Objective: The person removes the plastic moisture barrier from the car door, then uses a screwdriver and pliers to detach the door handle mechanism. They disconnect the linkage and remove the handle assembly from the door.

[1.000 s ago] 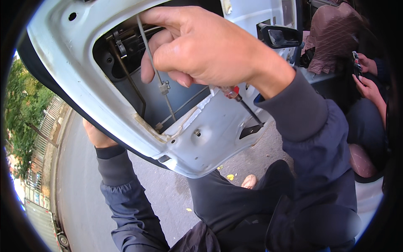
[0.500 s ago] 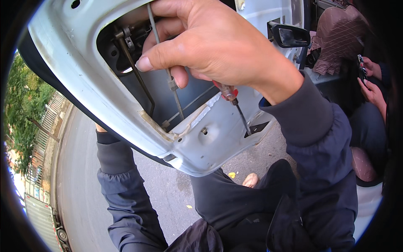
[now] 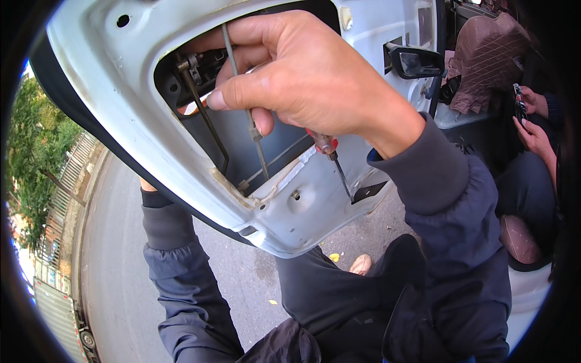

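My right hand (image 3: 302, 78) reaches into the large opening of a bare white car door (image 3: 284, 227). A screwdriver (image 3: 325, 145) with a clear and red handle is tucked under its lower fingers, the dark shaft pointing down. A thin grey metal rod (image 3: 260, 151) passes between thumb and fingers; whether they pinch it is unclear. Left of the thumb, a second, brownish rod (image 3: 203, 109) hangs from a linkage inside the door. Past the door's outer edge only the wrist of my left hand (image 3: 145, 185) shows; its fingers are hidden.
A black-framed interior handle (image 3: 416, 62) sits on the door's far part. At right, a seated person's hands (image 3: 532, 130) hold a small dark object near a quilted brown seat (image 3: 490, 54). Grey pavement (image 3: 121, 242) lies below, with a fence (image 3: 66, 172) and parked truck (image 3: 57, 308) at left.
The door and my right hand sit slightly lower in view, and the door's opening lies a little further right. My hold on the screwdriver looks the same.
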`<state>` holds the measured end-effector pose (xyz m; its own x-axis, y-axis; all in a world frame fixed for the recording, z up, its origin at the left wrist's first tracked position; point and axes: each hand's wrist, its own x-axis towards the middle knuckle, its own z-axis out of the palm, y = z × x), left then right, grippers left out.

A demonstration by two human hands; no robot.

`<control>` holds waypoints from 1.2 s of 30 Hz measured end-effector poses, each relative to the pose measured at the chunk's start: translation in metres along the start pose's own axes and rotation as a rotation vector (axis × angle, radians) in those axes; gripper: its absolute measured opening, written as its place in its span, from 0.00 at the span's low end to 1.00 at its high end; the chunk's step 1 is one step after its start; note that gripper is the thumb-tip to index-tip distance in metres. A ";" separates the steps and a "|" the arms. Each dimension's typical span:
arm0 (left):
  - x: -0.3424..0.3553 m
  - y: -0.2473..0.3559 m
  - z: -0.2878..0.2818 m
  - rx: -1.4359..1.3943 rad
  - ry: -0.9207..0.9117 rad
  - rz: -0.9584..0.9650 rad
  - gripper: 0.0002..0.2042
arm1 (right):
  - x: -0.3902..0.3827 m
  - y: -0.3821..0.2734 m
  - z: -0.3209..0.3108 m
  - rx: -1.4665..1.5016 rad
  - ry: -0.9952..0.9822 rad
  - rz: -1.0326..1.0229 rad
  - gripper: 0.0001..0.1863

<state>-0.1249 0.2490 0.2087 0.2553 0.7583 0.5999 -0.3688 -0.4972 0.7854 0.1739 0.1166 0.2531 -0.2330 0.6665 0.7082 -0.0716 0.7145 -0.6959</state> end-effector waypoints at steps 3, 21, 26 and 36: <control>-0.017 0.003 -0.003 0.013 0.003 -0.019 0.21 | 0.000 0.001 0.000 0.001 -0.005 -0.003 0.24; 0.008 -0.008 0.010 0.023 0.063 -0.057 0.20 | 0.006 0.004 0.001 -0.065 0.038 0.048 0.20; 0.023 -0.009 0.016 -0.010 0.077 -0.055 0.20 | 0.008 -0.001 0.006 0.003 0.049 0.152 0.13; 0.038 -0.009 0.017 -0.019 0.088 -0.070 0.19 | 0.009 0.004 0.020 -0.035 0.227 0.174 0.12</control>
<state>-0.0972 0.2752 0.2271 0.2020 0.8252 0.5275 -0.3703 -0.4342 0.8211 0.1522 0.1213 0.2545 -0.0155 0.8077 0.5894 -0.0145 0.5892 -0.8078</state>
